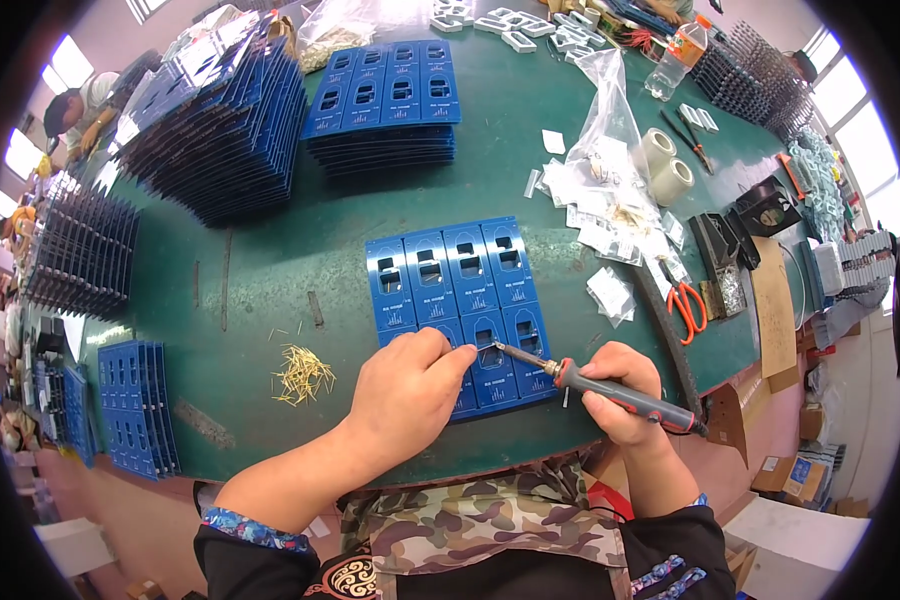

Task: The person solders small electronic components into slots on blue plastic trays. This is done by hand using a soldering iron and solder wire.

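A blue circuit board panel [475,285] with rows of rectangular cut-outs lies flat on the table in front of me. My right hand [625,390] is closed around the grey handle of a soldering iron [620,395], whose tip points left and meets the panel's near half. My left hand [410,385] rests over the panel's near left part, thumb and finger pinched close to the iron's tip. A thin, light sliver shows at those fingertips, too small to name. Left of that hand sits a pile of thin brass-coloured pins [303,376].
Tall stacks of blue panels [225,120] and another stack [385,90] stand at the back left. Plastic bags [610,205], white rolls [670,182], orange-handled scissors [686,313] and a black holder [718,245] crowd the right. A bottle [678,58] stands farther back.
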Demonstrator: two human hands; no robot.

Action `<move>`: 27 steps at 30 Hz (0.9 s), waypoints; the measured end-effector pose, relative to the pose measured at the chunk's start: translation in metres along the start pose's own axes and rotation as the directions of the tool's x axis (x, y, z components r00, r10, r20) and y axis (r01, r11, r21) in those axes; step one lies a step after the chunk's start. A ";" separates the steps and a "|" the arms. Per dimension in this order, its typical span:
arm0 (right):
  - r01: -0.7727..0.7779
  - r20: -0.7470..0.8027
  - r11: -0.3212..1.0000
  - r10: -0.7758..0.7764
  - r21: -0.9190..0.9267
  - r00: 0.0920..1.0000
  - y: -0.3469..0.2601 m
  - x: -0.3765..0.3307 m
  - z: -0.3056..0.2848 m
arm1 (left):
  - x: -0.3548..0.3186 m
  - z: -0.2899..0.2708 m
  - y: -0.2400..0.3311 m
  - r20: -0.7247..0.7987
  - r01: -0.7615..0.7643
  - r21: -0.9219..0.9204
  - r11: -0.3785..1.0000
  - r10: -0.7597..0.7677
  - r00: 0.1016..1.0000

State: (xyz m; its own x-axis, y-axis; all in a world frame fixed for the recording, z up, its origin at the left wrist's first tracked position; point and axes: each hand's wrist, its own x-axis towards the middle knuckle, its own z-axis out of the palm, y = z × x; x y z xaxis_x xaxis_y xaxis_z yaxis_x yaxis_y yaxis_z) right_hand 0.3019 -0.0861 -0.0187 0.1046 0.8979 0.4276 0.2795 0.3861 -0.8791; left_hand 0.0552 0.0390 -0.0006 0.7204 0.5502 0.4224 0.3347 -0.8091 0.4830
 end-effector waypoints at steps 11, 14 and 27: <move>0.028 -0.021 1.000 -0.028 -0.006 0.999 0.002 -0.002 -0.002 | -0.001 -0.003 0.001 -0.004 0.017 -0.010 1.000 -0.017 1.000; 0.023 -0.024 1.000 -0.023 -0.012 0.999 0.002 -0.003 0.000 | -0.001 -0.002 0.000 -0.005 0.019 -0.018 1.000 -0.019 1.000; 0.043 0.028 0.996 -0.041 -0.078 0.999 -0.001 0.000 0.001 | 0.000 0.001 0.001 0.008 0.007 0.025 1.000 -0.007 1.000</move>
State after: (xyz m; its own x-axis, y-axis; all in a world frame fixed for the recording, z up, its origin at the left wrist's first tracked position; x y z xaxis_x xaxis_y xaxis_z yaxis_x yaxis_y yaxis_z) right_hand 0.3004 -0.0859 -0.0176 0.0665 0.8869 0.4571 0.3572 0.4066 -0.8409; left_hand 0.0556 0.0378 -0.0008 0.7227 0.5540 0.4133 0.3543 -0.8104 0.4667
